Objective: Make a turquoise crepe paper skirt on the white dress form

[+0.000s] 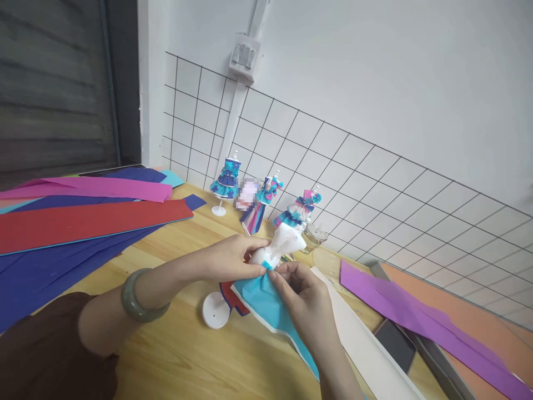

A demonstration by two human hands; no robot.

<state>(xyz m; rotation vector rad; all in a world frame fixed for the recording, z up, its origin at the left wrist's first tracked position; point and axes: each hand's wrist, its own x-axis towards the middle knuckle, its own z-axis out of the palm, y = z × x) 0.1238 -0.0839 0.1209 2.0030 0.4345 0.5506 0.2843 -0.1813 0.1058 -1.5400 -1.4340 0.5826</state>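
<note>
A small white mannequin [285,240] leans over the wooden table, its round white base [216,310] showing at the lower left. My left hand [237,256] wraps round the mannequin's waist, its thumb on the edge of a blue sheet. That blue sheet [266,300], with a white border, hangs from the waist toward the lower right. My right hand [303,289] pinches its gathered top edge against the mannequin's front. A red piece with a dark blue border [235,300] shows behind the sheet.
Dressed mannequins [226,180] stand at the back before a wire grid [291,130]. Colored sheets [91,222] lie at left. At right are a cream strip [366,339], a purple strip [400,305], a phone [395,345] and a glass jar [315,236].
</note>
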